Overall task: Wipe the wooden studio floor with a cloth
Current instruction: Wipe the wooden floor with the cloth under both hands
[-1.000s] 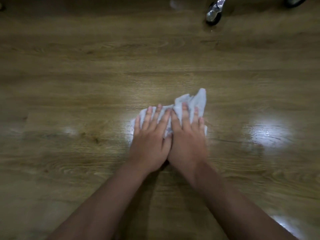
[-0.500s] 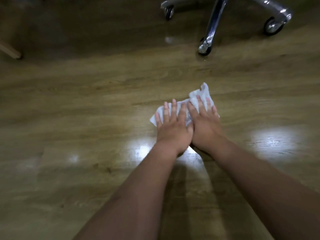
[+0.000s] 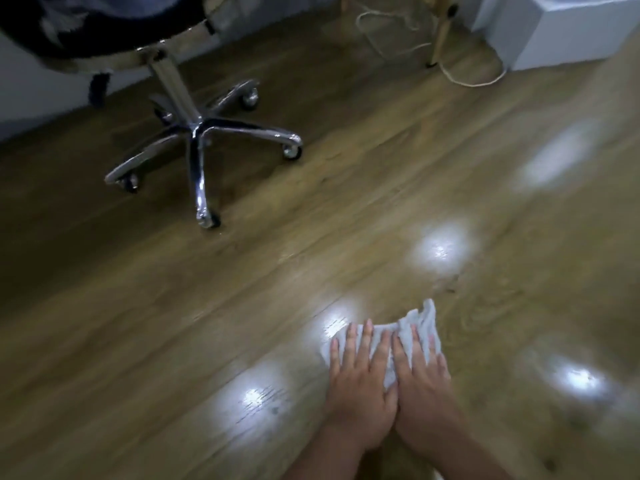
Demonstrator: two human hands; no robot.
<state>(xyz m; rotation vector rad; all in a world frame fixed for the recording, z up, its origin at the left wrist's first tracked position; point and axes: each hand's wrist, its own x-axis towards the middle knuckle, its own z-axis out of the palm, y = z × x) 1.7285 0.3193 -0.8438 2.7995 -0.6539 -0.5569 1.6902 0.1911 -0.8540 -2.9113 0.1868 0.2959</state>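
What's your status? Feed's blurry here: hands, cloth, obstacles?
Left hand and right hand flat on crumpled white cloth. Cloth pressed to wooden floor. Chrome wheeled chair base ahead-left, apart from cloth.

My left hand [image 3: 360,393] and right hand [image 3: 420,393] are covering most of the cloth [image 3: 417,323]; only its far edge is showing. Forearms are getting cut off at the bottom. Chair [image 3: 194,133] seat is running off the top left, blurred. White box [image 3: 554,32] is clipped top right.

A white cloth [image 3: 414,327] on brown wood-grain floor [image 3: 173,323]; chrome chair base [image 3: 197,140], white box [image 3: 554,29].
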